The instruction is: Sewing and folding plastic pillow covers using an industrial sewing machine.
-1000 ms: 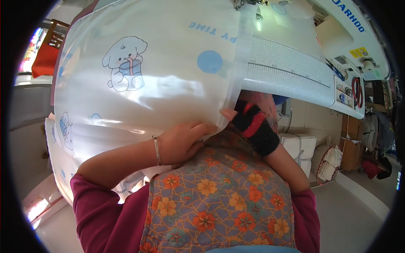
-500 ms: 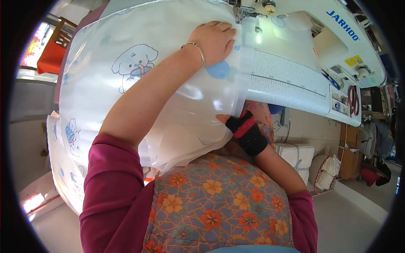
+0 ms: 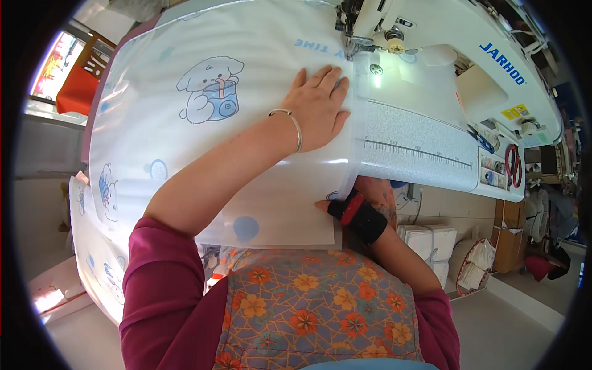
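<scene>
"Pale floor (image 3: 524, 327) showed at the lower right, with a brown cardboard box (image 3: 510, 243) standing farther back. What stood by the speckled worktop (image 3: 425, 126)?"

"A white sewing machine (image 3: 444, 37) stood over it at the upper right, and red-handled scissors (image 3: 513, 165) lay near the right end of its ruled strip (image 3: 419, 150)."

"What lay to the left?"

"A translucent sheet (image 3: 265, 86), printed with a white puppy (image 3: 196, 106), spread there. Its right edge ran from near the presser foot (image 3: 351, 49) down toward the person's flowered apron (image 3: 320, 302)."

"Was the left hand (image 3: 317, 108) holding it?"

"No, it lay open, palm down on the sheet, fingers slightly spread, near the presser foot. A silvery bangle (image 3: 298, 132) circled its wrist."

"And the right hand (image 3: 350, 211)?"

"Wrapped in black and red, it was at the sheet's right edge, nearer the apron. One fingertip showed on top of the sheet; the rest of its fingers were hidden, so I couldn't tell whether it was gripping."
</scene>
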